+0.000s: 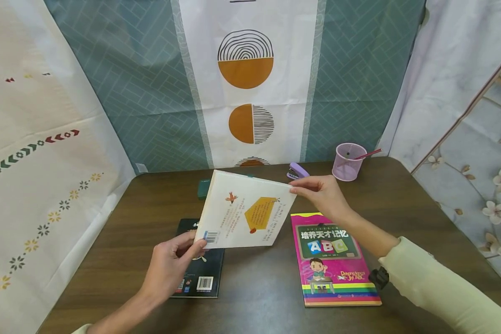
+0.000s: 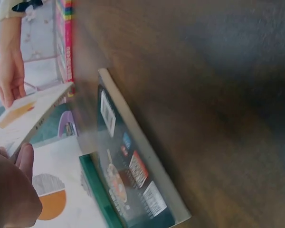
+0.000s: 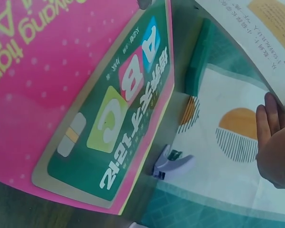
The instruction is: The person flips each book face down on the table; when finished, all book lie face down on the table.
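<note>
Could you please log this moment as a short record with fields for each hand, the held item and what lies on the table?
left hand: grips the white book's barcode corner
right hand: pinches its opposite corner
white book: held above the table, back cover up
dark book: flat, under the left hand
pink ABC book: flat, right side
far edge: purple stapler, pink mesh cup

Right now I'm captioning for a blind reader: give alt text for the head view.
Two hands hold a white book above a dark wooden table: the left hand at its lower corner, the right hand at its upper one. A black book and a pink ABC book lie below.
</note>
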The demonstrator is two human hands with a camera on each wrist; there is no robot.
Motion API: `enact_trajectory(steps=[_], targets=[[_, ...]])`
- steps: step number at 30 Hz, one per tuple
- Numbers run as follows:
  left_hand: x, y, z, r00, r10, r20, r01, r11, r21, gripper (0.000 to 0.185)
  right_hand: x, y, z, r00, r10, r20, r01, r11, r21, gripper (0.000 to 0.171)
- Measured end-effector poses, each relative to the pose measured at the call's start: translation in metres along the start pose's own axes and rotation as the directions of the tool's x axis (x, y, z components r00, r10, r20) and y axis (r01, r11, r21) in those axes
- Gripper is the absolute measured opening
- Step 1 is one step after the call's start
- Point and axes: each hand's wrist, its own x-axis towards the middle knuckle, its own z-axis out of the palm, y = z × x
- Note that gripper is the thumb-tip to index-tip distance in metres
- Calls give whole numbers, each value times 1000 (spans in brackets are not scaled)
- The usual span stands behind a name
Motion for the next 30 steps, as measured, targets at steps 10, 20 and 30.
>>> enact_trajectory(steps=[10,20,30], targets=[[-5,-6,12,950,-254,179,292,927,-234,30,7,0,2,999,31,6,-31,998,-57,25],[-7,-14,14,878,-362,313,454,836,-307,40,16,-4,11,1000,28,-1,-28,994,-109,22],[-13,-17,19,828,-444,342,536,804,-255,46,26,-1,21,999,48,16,-45,987,-155,18]])
